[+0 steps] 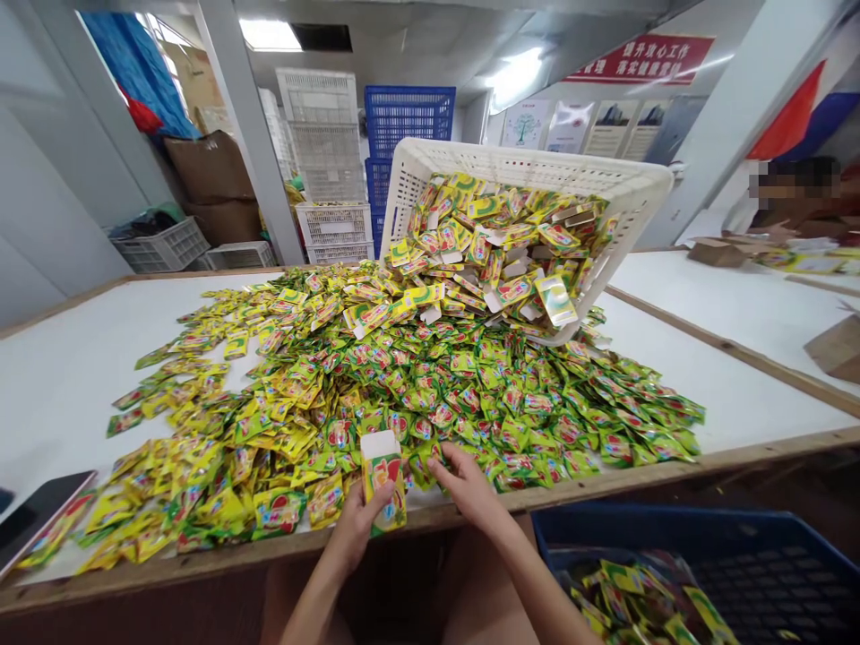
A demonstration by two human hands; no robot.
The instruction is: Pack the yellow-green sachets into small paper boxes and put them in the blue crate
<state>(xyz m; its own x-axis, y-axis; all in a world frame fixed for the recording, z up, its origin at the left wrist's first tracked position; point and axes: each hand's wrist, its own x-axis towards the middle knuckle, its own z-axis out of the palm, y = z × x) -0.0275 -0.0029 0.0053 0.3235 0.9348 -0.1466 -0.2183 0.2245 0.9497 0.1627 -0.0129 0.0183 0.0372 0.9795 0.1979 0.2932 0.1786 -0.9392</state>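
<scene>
My left hand [357, 520] is wrapped round a small yellow and green box [385, 484], held upright at the table's front edge with its white top flap raised. Just right of the box, the fingers of my right hand [463, 484] pinch a green and yellow packet [425, 463]. Behind both hands spreads a large heap of small packets, yellow ones [282, 394] on the left and green ones [537, 403] on the right. A tilted white basket [524, 161] rests on the heap, with many small boxes [477, 242] spilling from its mouth.
A phone-like dark slab [44, 515] lies at the table's left edge. Below the wooden rim [605, 479], at lower right, is a blue crate [752, 546] holding packets. White crates [322, 134] and blue crates [409, 121] are stacked behind. A person [796, 193] is partly visible at far right.
</scene>
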